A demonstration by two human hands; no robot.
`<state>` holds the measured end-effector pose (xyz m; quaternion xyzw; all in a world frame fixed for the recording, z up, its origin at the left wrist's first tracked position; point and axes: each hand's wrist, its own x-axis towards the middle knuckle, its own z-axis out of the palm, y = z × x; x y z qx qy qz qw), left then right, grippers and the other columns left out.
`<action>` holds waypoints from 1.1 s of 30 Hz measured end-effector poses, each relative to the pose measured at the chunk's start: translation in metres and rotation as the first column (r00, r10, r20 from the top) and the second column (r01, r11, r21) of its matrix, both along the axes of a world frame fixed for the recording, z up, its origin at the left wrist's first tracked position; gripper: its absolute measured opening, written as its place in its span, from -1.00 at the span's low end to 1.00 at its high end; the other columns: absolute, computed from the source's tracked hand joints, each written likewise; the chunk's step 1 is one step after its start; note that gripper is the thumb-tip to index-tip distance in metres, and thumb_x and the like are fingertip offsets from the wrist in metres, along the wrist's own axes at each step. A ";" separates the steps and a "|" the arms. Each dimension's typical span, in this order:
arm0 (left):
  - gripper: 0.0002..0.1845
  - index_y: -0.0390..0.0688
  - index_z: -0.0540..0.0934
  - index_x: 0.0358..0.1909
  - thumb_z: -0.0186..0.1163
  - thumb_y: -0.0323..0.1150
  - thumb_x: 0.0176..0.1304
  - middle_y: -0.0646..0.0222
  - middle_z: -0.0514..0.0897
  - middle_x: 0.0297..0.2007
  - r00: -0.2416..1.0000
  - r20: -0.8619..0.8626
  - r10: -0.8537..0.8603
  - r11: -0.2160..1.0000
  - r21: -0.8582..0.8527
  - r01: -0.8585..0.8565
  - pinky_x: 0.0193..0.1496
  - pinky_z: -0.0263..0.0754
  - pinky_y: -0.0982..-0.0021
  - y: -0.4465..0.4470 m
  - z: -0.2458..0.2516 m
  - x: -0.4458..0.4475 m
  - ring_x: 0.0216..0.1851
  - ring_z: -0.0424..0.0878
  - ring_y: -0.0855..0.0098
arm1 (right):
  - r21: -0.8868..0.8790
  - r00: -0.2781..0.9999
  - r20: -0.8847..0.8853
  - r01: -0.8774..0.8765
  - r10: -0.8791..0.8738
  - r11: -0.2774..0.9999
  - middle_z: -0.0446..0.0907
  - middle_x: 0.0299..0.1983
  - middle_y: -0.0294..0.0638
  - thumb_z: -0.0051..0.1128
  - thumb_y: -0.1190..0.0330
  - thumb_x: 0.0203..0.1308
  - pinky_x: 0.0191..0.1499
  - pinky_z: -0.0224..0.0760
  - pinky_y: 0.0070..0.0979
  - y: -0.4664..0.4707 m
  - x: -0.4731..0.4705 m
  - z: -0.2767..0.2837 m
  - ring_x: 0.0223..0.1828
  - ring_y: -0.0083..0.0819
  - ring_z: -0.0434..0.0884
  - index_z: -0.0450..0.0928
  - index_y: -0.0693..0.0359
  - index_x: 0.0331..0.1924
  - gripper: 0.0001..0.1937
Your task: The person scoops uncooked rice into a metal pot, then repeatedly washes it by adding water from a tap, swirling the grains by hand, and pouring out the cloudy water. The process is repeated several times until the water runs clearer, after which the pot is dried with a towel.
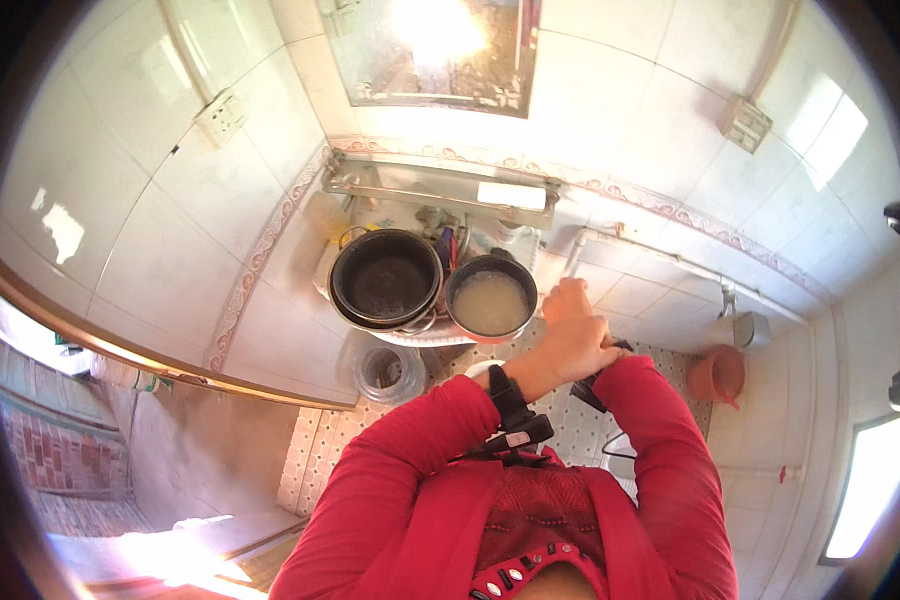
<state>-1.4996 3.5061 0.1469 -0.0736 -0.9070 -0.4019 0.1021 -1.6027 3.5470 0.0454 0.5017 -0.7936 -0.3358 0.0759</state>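
Note:
My left hand [576, 351] reaches across my body and grips the red cuff [624, 369] of my right sleeve near the wrist. Just beyond it is my right hand [568, 300], partly covered by the left; its fingers look curled, and whether it holds anything is hidden. Close to its left side stands a round pot [491, 300] with cloudy, pale liquid inside. Farther left, a dark, wide pan [388, 274] rests inside a larger metal pot [349, 319]. A black strap [506, 394] circles my left wrist.
A clear plastic container [390, 373] stands on the tiled floor [322, 442] below the pots. Behind them, a metal shelf [435, 187] hangs under a mirror [439, 60]. A white pipe [667, 259] runs along the right wall, above a reddish plastic bucket [716, 373].

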 end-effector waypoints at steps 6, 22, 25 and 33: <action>-0.67 -0.25 0.63 -0.51 0.15 -0.16 0.15 0.09 0.58 -0.60 0.981 0.102 -0.163 0.987 0.034 0.160 -0.29 0.41 0.20 0.006 -0.016 0.005 -0.42 0.60 0.13 | -0.072 0.990 0.039 0.136 -0.133 0.988 0.60 -0.16 -0.27 -0.04 0.27 0.18 0.01 0.25 -0.14 -0.002 0.008 -0.013 -0.02 -0.26 0.46 0.63 0.02 -0.17 -0.77; -0.88 -0.26 0.57 -0.38 0.20 -0.41 0.07 0.13 0.60 -0.41 0.971 -0.226 -0.080 0.956 0.258 0.139 -0.27 0.45 0.31 0.004 -0.046 0.023 -0.32 0.60 0.21 | -0.481 0.747 0.640 0.573 -0.180 0.664 0.61 -0.13 -0.12 0.10 0.24 0.13 -0.01 0.46 -0.22 -0.001 -0.004 -0.004 -0.04 -0.11 0.58 0.58 0.11 -0.13 -0.75; -0.86 -0.25 0.55 -0.29 0.23 -0.44 0.11 0.25 0.59 -0.32 0.994 -0.106 -0.013 0.879 0.473 0.062 -0.18 0.45 0.39 -0.011 -0.058 0.027 -0.26 0.57 0.37 | -0.469 0.600 0.799 0.673 -0.050 0.572 0.64 -0.19 -0.10 0.12 0.22 0.10 -0.08 0.48 -0.28 -0.004 -0.024 -0.002 -0.12 -0.10 0.61 0.60 0.14 -0.15 -0.73; -0.72 -0.25 0.50 -0.06 0.22 -0.39 0.24 0.42 0.57 -0.20 0.975 0.120 -0.188 0.643 0.766 0.030 -0.08 0.44 0.53 -0.021 -0.093 0.030 -0.14 0.50 0.60 | 0.003 -0.081 0.959 0.961 0.271 0.275 0.65 -0.32 -0.33 0.11 0.17 0.14 -0.23 0.42 -0.39 -0.019 -0.038 0.001 -0.35 -0.50 0.55 0.61 0.12 -0.15 -0.72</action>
